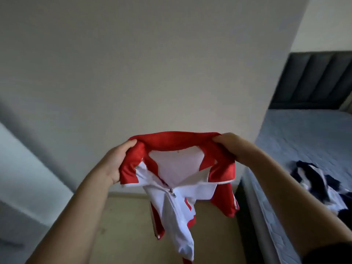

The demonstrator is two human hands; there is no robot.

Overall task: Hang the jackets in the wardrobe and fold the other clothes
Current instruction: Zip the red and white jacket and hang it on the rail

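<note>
A plain off-white wall [152, 63] fills most of your view, meeting a tan floor [123, 225] low in the frame. To your right stands a bed [304, 134] with a bare grey-blue quilted mattress and a dark padded headboard [314, 79] behind it. A loose heap of dark and white clothes [320, 185] lies on the mattress near its edge. At your far left is a pale slanting panel [22, 168] — perhaps a door or the wardrobe side, but it is too blurred to say.

You hold the jacket [179, 168] up in the air in front of the wall, well clear of bed and floor. It is red and white, with the red collar stretched between your hands and the white lining showing inside the neck. Your left hand [114, 162] grips the left end of the collar, fingers curled over the red cloth. Your right hand [232, 145] pinches the right end, thumb on top. The body hangs down below — the zip [172, 193] closed partway up the white front, a red sleeve with white stripes drooping on the right side.
</note>
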